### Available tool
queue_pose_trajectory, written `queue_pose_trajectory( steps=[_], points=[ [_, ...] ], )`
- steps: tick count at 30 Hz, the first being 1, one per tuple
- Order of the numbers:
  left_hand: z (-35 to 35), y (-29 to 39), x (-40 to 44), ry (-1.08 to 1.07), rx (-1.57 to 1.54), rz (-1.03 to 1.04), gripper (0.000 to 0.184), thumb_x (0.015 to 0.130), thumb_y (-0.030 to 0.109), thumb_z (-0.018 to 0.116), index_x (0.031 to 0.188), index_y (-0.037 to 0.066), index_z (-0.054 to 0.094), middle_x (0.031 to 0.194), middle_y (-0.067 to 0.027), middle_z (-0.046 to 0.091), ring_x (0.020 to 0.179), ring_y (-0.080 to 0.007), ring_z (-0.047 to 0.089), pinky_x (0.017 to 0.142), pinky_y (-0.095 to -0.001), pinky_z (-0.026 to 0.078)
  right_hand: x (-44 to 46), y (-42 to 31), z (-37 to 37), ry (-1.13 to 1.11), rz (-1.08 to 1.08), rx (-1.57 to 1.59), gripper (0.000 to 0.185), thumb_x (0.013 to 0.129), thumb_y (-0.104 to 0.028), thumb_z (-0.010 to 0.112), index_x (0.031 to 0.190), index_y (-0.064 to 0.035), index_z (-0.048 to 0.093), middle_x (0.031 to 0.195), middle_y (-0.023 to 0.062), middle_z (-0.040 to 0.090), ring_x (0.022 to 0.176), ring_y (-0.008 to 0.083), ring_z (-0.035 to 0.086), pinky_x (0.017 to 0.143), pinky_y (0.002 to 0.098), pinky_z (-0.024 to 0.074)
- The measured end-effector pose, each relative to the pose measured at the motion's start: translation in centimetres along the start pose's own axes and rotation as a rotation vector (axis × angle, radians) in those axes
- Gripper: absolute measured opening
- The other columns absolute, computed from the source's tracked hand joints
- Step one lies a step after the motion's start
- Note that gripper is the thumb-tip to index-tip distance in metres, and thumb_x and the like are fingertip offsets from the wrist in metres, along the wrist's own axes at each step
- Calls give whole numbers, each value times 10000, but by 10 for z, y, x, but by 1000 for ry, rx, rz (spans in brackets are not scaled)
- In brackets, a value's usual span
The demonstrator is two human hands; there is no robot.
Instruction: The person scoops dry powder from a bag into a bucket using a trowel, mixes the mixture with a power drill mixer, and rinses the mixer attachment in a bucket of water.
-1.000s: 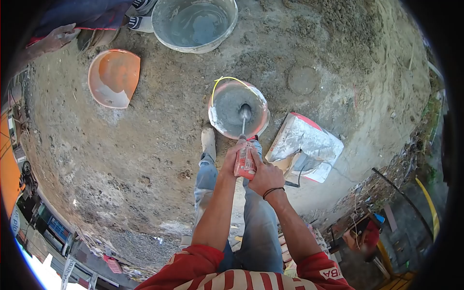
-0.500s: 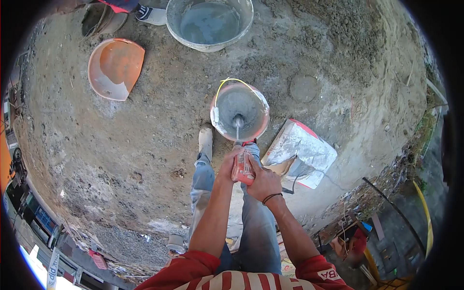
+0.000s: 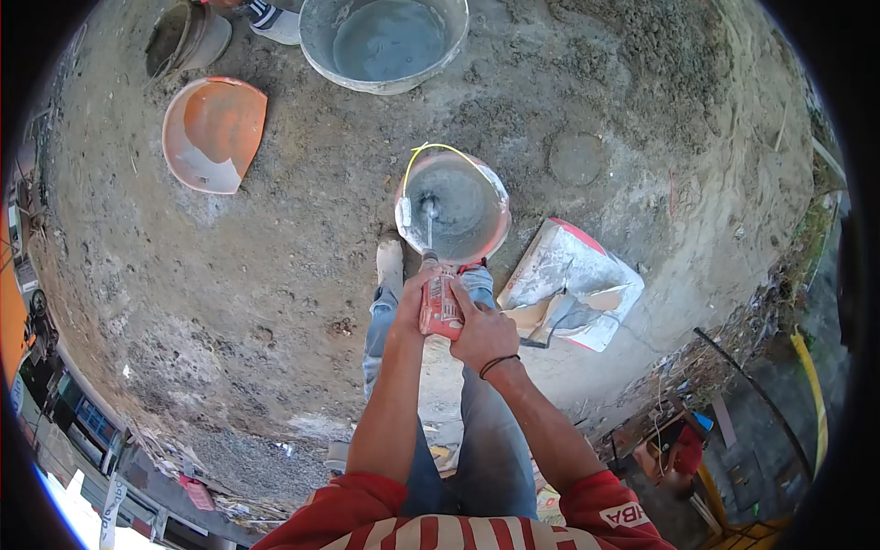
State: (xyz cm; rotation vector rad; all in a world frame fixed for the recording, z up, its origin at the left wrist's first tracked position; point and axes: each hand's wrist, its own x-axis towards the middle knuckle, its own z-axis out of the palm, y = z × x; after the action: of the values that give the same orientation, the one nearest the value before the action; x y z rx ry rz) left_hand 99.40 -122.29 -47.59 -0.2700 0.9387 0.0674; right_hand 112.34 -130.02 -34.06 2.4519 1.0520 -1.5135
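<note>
Both hands are wrapped round a red power drill [image 3: 442, 308] whose metal mixing rod [image 3: 429, 229] reaches down into a bucket [image 3: 500, 229]. My left hand [image 3: 412, 298] grips its front left side. My right hand [image 3: 484, 335] holds the rear right part, fingers closed. Grey, wet mortar [image 3: 463, 197] fills the bucket's bottom, and the rod's end sits in it near the left wall. A yellow handle [image 3: 458, 149] arches over the bucket's far rim. The bucket stands just ahead of my feet.
An opened, dusty cement bag [image 3: 577, 280] lies right of the bucket. A large tub [image 3: 385, 87] of grey liquid stands ahead, with a cut orange container [image 3: 220, 137] and a tilted bucket [image 3: 206, 41] to its left. Another person's shoe [image 3: 280, 27] shows beside the tub.
The drill and both hands have shifted slightly left. The rod's end has moved from the bucket's near middle toward its left side. The view has shifted a little.
</note>
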Motion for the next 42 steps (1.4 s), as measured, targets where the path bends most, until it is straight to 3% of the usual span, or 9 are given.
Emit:
queue_pose_trajectory(
  steps=[8, 19, 26, 28, 31, 42],
  points=[
    [7, 11, 18, -54, 18, 39, 309, 984, 259, 654, 1166, 15, 598, 1050, -170, 694, 911, -297, 719, 832, -437, 629, 12, -1, -6, -6, 26, -15, 934, 761, -262, 768, 1616, -286, 391, 1069, 204, 740, 893, 438, 750, 771, 537, 609],
    [30, 10, 33, -40, 129, 89, 196, 979, 197, 664, 1120, 90, 579, 1000, -139, 699, 860, -268, 738, 752, -405, 649, 12, 6, -13, 81, 75, 8, 971, 730, -198, 778, 1620, -260, 394, 1075, 190, 764, 941, 425, 748, 816, 522, 610],
    [30, 1, 30, -67, 114, 13, 224, 971, 207, 676, 1128, 69, 593, 999, -135, 706, 841, -249, 739, 740, -397, 651, 6, 13, 3, 95, 100, 22, 948, 745, -217, 777, 1616, -264, 404, 1062, 185, 765, 903, 424, 749, 795, 528, 607],
    [26, -1, 31, -10, 161, 32, 251, 960, 201, 670, 1127, 18, 627, 989, -145, 715, 826, -263, 741, 742, -398, 642, 5, 15, 10, 102, 102, 44, 941, 750, -220, 776, 1615, -260, 406, 1058, 184, 764, 900, 423, 749, 790, 531, 605],
    [32, 3, 22, -17, 119, -5, 251, 964, 199, 669, 1130, 18, 622, 998, -145, 714, 839, -255, 740, 756, -391, 642, 5, 13, 18, 170, 71, 16, 926, 764, -221, 773, 1615, -259, 409, 1051, 182, 765, 888, 425, 747, 782, 534, 601],
    [-3, -16, 47, -148, 64, -17, 246, 1011, 199, 631, 1181, 23, 603, 1045, -136, 715, 843, -232, 746, 749, -369, 654, -3, 7, 8, 99, 145, -2, 913, 766, -249, 775, 1609, -237, 427, 1075, 204, 765, 900, 433, 749, 777, 536, 597]
  ],
)
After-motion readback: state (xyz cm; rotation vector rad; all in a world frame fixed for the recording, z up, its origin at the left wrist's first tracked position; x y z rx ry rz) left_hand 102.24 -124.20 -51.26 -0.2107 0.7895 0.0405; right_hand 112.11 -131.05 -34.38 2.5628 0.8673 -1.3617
